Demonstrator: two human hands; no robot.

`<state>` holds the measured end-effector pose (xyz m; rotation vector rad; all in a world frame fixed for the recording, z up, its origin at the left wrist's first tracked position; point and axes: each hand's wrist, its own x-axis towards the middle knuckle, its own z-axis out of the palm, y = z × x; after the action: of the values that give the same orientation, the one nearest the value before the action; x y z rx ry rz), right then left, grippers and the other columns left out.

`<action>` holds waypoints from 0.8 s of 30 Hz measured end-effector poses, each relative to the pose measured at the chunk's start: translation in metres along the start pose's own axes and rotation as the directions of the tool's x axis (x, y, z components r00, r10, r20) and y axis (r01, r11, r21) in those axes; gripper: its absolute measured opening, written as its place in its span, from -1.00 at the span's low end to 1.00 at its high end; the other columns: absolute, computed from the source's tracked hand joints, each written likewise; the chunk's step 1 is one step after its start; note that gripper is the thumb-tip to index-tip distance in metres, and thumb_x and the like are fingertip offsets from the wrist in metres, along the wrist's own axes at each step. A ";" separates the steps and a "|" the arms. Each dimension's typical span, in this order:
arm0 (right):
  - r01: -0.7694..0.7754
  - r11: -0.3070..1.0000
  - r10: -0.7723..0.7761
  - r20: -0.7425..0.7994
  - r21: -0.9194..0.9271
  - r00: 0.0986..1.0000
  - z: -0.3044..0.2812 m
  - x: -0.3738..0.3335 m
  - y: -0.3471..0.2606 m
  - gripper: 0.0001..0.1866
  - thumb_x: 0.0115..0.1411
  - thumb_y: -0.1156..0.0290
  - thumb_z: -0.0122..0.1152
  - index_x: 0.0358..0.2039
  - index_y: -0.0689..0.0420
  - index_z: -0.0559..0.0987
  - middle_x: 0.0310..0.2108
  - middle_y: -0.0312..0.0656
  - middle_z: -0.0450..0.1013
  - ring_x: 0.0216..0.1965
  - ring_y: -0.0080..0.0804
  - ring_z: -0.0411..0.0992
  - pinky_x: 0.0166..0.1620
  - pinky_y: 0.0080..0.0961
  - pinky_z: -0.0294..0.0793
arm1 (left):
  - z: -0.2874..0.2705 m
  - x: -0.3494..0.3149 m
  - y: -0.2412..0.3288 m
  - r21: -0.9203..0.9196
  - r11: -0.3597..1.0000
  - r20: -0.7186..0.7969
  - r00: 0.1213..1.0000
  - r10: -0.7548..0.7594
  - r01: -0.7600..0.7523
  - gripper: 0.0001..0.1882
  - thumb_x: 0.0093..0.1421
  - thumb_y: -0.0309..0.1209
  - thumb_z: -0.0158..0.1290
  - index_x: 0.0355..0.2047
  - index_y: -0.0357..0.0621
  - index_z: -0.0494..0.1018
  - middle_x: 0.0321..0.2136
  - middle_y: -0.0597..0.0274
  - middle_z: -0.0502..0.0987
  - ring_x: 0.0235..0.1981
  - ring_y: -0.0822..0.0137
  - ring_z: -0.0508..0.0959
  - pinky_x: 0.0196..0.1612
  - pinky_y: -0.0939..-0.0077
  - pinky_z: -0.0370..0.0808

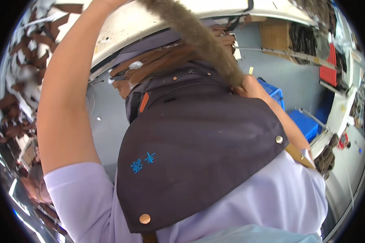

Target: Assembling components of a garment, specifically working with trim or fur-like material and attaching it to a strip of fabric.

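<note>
A long strip of brown fur [198, 40] slants from the top edge down to my right hand. My right hand [250, 87] is closed around its lower end, just beside the dark apron [198, 141] that I wear. My left arm is raised over the white worktable [125, 24]. Only the base of my left hand [109, 2] shows at the top edge, near the strip's upper part; its fingers are out of the picture. Brown leather-like strips [162, 60] lie bunched between the apron and the table's edge.
Brown and white scraps [18, 101] are heaped along the left. To the right stand blue crates [304, 125], a cardboard box [273, 38], a red bin [328, 67] and a metal bar [288, 52]. More dark fur [327, 158] hangs at the right.
</note>
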<state>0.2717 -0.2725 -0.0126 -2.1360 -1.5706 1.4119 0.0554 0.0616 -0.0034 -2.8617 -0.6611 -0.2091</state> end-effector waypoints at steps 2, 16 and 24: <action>-0.007 0.952 0.005 -0.007 -0.306 1.000 -0.004 0.002 0.006 -0.85 0.05 0.43 0.06 -0.44 0.27 0.49 -0.55 -0.02 0.47 -0.44 -0.08 0.47 -0.38 -0.28 0.40 | -0.005 -0.003 0.006 0.007 1.000 0.017 1.000 0.019 -0.019 -0.66 0.10 -0.17 -0.04 -0.68 -0.13 0.36 -0.67 0.08 0.46 -0.56 0.10 0.50 -0.47 0.26 0.41; 0.213 0.975 -0.219 -0.409 -0.061 0.886 -0.025 0.037 0.010 -0.51 0.05 0.33 0.22 -0.03 0.17 0.31 -0.16 -0.07 0.36 -0.08 -0.26 0.34 -0.07 -0.39 0.34 | 0.042 -0.009 -0.028 -0.084 0.996 -0.259 0.966 0.008 -0.031 -0.92 -0.03 -0.46 -0.01 -0.58 -0.08 0.31 -0.65 0.19 0.41 -0.57 0.16 0.48 -0.54 0.36 0.41; 0.254 0.961 -0.196 -0.370 0.114 0.908 0.014 0.062 0.003 -0.52 -0.03 0.20 0.29 -0.21 0.20 0.33 -0.40 0.13 0.44 -0.29 0.10 0.42 -0.31 -0.25 0.43 | 0.022 -0.003 -0.014 -0.121 0.991 -0.256 0.966 0.029 -0.062 -0.97 -0.03 -0.46 -0.05 -0.56 -0.02 0.34 -0.67 0.23 0.44 -0.60 0.19 0.48 -0.57 0.33 0.41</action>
<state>0.2643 -0.2298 -0.0590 -1.9101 -1.4537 0.9751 0.0488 0.0772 -0.0228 -2.8948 -0.5478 -0.6205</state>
